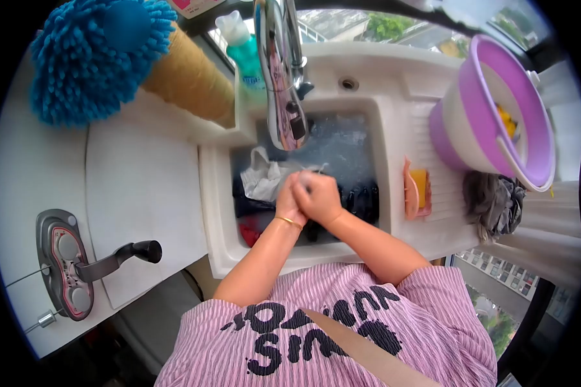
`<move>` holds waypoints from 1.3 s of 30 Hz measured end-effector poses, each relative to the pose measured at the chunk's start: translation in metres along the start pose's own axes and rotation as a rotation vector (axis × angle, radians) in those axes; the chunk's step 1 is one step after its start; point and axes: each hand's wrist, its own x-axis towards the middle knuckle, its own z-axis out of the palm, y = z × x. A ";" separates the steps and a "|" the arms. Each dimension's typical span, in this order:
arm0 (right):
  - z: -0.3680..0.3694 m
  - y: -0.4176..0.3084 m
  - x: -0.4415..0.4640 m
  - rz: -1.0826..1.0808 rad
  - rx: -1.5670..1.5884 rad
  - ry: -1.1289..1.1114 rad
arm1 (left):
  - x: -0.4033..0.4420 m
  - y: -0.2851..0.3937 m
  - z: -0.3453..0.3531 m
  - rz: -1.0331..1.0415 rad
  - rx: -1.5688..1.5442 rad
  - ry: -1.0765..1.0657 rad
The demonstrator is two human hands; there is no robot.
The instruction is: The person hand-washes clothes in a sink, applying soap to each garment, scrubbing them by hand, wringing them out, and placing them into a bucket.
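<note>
Counts: one white cloth point(263, 178), one faucet point(283, 103), one bucket point(461, 122), one yellow bar point(419, 188)
Grip: left hand point(319, 196) and right hand point(290, 201) pressed together, fingers curled closed beside the white cloth; whether they clamp it, cannot tell
White cloth: near the basin's left edge
Basin point(386, 161): cloudy water, dark cloth point(360, 203), red cloth point(249, 233) at its near-left corner
Bucket: something yellow point(506, 120) inside
Pink dish point(410, 197): the yellow bar

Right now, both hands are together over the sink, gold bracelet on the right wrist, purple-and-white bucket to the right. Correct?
No: the head view shows the gold bracelet on the left wrist. Left hand and right hand are together over the sink, purple-and-white bucket to the right.
</note>
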 end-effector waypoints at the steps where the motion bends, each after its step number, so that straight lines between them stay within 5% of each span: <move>1: 0.001 -0.019 -0.008 -0.127 0.084 -0.054 | 0.017 0.002 -0.035 -0.028 0.142 -0.176; 2: -0.006 -0.046 -0.012 -0.243 0.117 -0.153 | 0.033 0.005 -0.069 -0.030 0.284 -0.357; 4: 0.004 -0.014 -0.011 -0.095 -0.003 -0.084 | 0.005 0.005 -0.016 0.059 0.502 0.127; 5: 0.008 0.014 -0.002 0.036 -0.007 0.033 | -0.016 0.002 0.021 -0.076 0.273 0.332; 6: 0.005 0.037 0.004 0.264 -0.030 0.024 | -0.008 -0.003 0.007 -0.204 0.218 0.155; 7: -0.005 0.045 0.010 0.312 -0.088 -0.028 | -0.012 -0.012 0.012 -0.100 0.298 0.237; 11: -0.001 0.002 -0.007 0.150 0.016 0.002 | -0.001 -0.013 -0.001 0.084 0.051 0.222; 13: 0.002 -0.016 -0.017 0.019 0.075 -0.050 | 0.034 -0.001 -0.062 -0.180 -0.008 -0.144; 15: -0.001 0.012 -0.008 -0.034 -0.017 0.004 | 0.018 -0.005 -0.014 -0.139 0.115 0.108; 16: -0.004 0.041 -0.003 0.072 -0.066 0.012 | 0.019 0.000 -0.006 -0.251 0.119 -0.059; 17: -0.010 0.066 0.007 0.243 -0.178 0.089 | -0.012 0.015 0.027 -0.273 0.143 -0.012; 20: -0.047 0.090 0.029 0.469 -0.164 0.259 | 0.018 0.032 0.032 0.186 0.449 0.213; 23: -0.043 0.097 0.027 0.299 -0.243 0.537 | 0.058 0.037 0.026 0.631 0.866 0.454; 24: -0.040 0.106 0.020 0.304 -0.240 0.432 | 0.079 0.033 0.014 0.864 1.086 0.596; 25: -0.032 0.104 0.013 0.156 -0.435 0.402 | 0.088 0.030 0.002 1.066 1.410 0.515; 29: -0.014 0.100 -0.006 0.221 -0.589 0.069 | 0.082 0.005 -0.002 1.161 1.911 0.494; 30: -0.008 0.121 -0.014 0.284 -0.519 0.043 | 0.080 0.008 -0.004 0.921 1.886 0.461; 33: -0.008 0.160 -0.023 0.455 -0.495 -0.066 | 0.093 0.012 -0.029 0.707 1.844 0.460; 35: 0.007 0.213 -0.030 0.980 -0.571 -0.165 | 0.120 0.012 -0.067 0.704 1.801 0.478; 39: 0.014 0.261 -0.040 0.746 -1.083 -0.390 | 0.142 0.016 -0.099 0.874 1.800 0.682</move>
